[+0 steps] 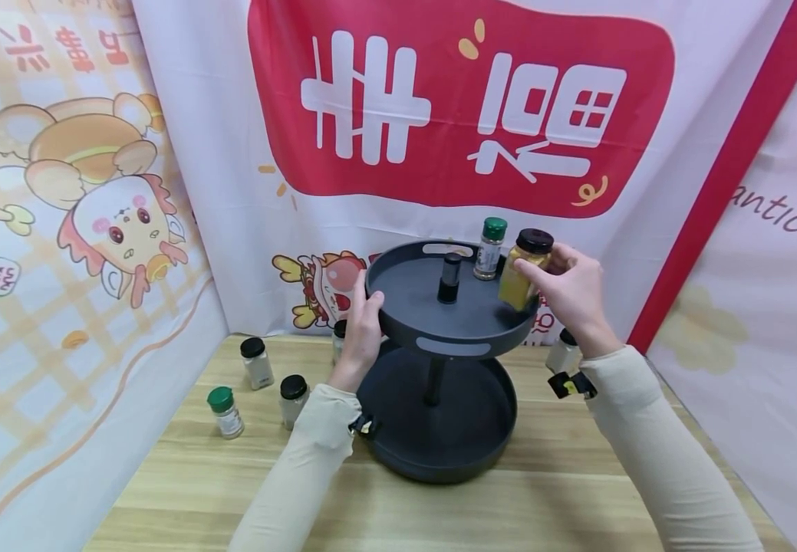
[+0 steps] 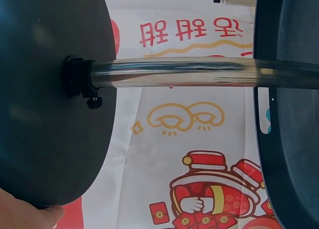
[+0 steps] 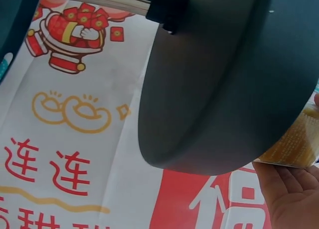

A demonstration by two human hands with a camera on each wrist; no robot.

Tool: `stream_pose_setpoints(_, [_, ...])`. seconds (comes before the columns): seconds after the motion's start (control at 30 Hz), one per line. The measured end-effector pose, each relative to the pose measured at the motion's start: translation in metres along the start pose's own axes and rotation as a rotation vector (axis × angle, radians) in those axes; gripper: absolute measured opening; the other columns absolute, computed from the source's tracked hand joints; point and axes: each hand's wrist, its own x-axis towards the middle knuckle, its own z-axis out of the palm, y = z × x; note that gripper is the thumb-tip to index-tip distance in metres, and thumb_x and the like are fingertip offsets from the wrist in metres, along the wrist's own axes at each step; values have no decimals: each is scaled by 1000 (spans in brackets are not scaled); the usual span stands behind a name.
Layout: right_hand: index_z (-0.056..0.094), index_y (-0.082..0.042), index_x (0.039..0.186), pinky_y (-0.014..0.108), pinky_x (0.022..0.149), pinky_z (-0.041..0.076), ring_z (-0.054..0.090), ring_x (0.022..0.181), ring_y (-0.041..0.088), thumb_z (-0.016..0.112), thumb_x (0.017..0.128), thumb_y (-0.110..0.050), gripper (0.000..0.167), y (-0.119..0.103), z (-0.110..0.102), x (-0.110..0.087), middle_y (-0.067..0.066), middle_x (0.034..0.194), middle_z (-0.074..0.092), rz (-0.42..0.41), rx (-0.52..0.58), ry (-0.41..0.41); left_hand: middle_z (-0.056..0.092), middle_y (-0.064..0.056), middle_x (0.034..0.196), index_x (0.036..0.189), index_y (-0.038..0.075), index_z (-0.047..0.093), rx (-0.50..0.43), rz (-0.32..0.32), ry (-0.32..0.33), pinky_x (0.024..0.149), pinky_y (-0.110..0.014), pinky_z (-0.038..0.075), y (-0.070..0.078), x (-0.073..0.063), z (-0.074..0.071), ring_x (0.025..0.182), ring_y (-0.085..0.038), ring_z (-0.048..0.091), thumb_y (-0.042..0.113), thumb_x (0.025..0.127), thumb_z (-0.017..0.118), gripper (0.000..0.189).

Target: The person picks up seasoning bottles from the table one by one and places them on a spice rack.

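A dark two-tier round turntable stands on the wooden table, its upper tray (image 1: 408,291) on a central post. At the upper tray's left side, my left hand (image 1: 363,330) grips the rim, thumb on top. My right hand (image 1: 575,295) holds a square jar of yellow spice (image 1: 512,287) with a black lid, upright over the tray's right edge. In the right wrist view the jar (image 3: 299,144) is partly hidden behind the rim. A green-capped spice bottle (image 1: 488,257) stands in the upper tray, just left of the jar. Below is the lower tray (image 1: 439,468), with nothing in its visible part.
Left of the turntable stand a green-capped bottle (image 1: 227,414) and black-lidded jars (image 1: 257,366), one (image 1: 293,406) close to my left sleeve. Another jar (image 1: 338,337) is half hidden behind my left hand. A pale jar (image 1: 562,355) stands below my right wrist. Printed cloth hangs behind.
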Motion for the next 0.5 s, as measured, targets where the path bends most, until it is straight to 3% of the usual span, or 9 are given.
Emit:
stream_pose_setpoints(0.23, [61,-10,124,42,84,51,62,97,22,71,77,-53,65,7,0,0,9,114,65,37,-10,-46,6,-2,157,153,13,7,-11,23,8,113,-42,10,-4,-2,2,141,-15,9,28,102,31,58])
stream_pose_setpoints(0.5, [64,-8,119,42,83,50,60,92,25,72,77,-53,62,10,0,-1,13,110,66,72,-73,-116,8,-2,157,153,12,9,-22,44,34,113,-41,14,-4,-4,4,140,-14,13,32,99,32,62])
